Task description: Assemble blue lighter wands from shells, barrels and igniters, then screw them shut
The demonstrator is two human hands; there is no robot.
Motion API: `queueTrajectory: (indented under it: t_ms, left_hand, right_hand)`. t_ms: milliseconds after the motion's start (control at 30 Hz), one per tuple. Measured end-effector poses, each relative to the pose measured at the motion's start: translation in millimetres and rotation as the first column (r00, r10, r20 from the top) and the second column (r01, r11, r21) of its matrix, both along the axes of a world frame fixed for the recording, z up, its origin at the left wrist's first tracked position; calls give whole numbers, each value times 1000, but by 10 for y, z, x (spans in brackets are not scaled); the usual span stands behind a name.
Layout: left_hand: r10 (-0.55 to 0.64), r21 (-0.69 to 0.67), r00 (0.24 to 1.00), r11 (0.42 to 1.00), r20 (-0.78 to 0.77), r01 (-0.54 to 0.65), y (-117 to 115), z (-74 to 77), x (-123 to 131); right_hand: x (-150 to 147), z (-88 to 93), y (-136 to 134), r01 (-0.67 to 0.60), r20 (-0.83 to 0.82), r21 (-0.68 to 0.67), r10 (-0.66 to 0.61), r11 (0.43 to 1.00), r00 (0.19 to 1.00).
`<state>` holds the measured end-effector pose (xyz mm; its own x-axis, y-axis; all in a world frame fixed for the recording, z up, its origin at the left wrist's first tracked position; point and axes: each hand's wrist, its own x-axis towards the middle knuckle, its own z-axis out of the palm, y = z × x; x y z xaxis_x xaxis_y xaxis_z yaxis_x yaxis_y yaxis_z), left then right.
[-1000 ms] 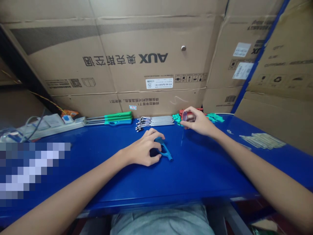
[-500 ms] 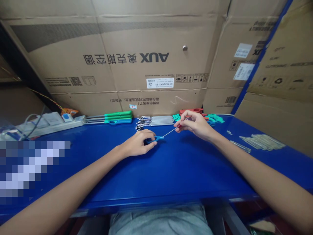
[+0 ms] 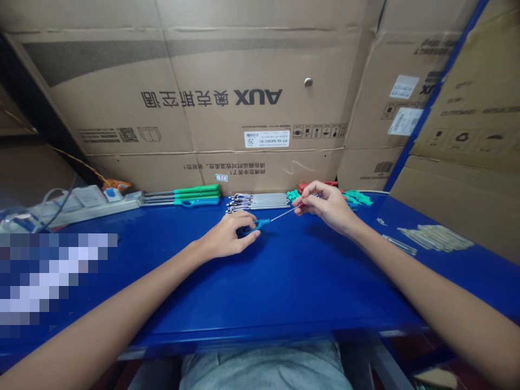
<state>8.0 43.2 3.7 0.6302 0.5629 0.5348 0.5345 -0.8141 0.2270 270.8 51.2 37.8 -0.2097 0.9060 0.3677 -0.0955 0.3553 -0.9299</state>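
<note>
My left hand [image 3: 227, 236] is closed around a blue lighter handle [image 3: 264, 222], whose narrow end sticks out to the right past the fingers. Between the fingertips of my right hand [image 3: 330, 208] is a screwdriver [image 3: 285, 213] with a thin metal shaft; its reddish grip is mostly covered. The shaft slopes down to the left, and its tip meets the narrow end of the blue handle or is very close to it. Behind the hands lies a row of silver metal tubes [image 3: 268, 200] with wires at their left ends.
Long-necked green and blue lighters [image 3: 199, 194] lie at the back left, beside a white power strip [image 3: 97, 208]. Red handles [image 3: 305, 185] and small teal parts [image 3: 357, 198] are behind my right hand. Clear plastic pieces [image 3: 436, 237] lie on the blue table [image 3: 284, 287] at right. Cardboard [image 3: 227, 65] walls the back.
The screwdriver and my right hand have shifted slightly to the right. The blue handle's narrow end has risen a little in the view. Both hands keep their hold.
</note>
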Motion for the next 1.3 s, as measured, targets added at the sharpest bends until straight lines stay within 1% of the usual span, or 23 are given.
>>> queueTrajectory:
  t_ms: [167,300,467,567,667,800,867,933,1067,1133,1200,1300]
  left_hand:
    - [-30,42,1000,999,-4,31,-11,-5,3]
    - [-65,78,998,995,-22,66,-46,9,16]
    - [-95,165,994,981,-61,104,-120,92,15]
    - [-106,207,993,971,-61,116,-150,144,5]
    - [-91,229,994,968,-62,102,-156,171,-8]
    - [-27,247,999,968,-43,37,-135,183,-35]
    - [8,266,999,964,-33,1,-126,197,-52]
    - [37,279,999,960,-28,-28,-122,219,-66]
    - [60,272,998,961,-12,-55,-117,246,-80]
    - [53,275,999,960,8,-53,-110,239,-80]
    - [39,285,999,958,19,-43,-104,228,-76]
    - [11,275,1000,962,-2,-10,-100,218,-66]
  right_hand:
    - [-27,-44,1,-40,31,24,39,999,999]
    - [-96,-86,-67,-82,75,46,78,996,994]
    - [-213,-36,-166,-57,52,117,52,992,997]
    - [-317,65,-147,-36,21,166,33,985,999]
    - [-456,214,-87,-21,53,236,8,971,999]
    - [-647,465,-11,-35,190,334,-31,942,981]
    - [-728,587,27,-70,294,370,-45,926,955]
    - [-796,683,66,-86,386,433,-98,897,917]
    - [-893,782,121,-93,472,567,-231,818,851]
    - [-921,809,121,-104,501,592,-264,799,824]
    - [-941,840,102,-131,544,595,-277,793,792]
    - [-956,889,57,-176,603,617,-317,767,732]
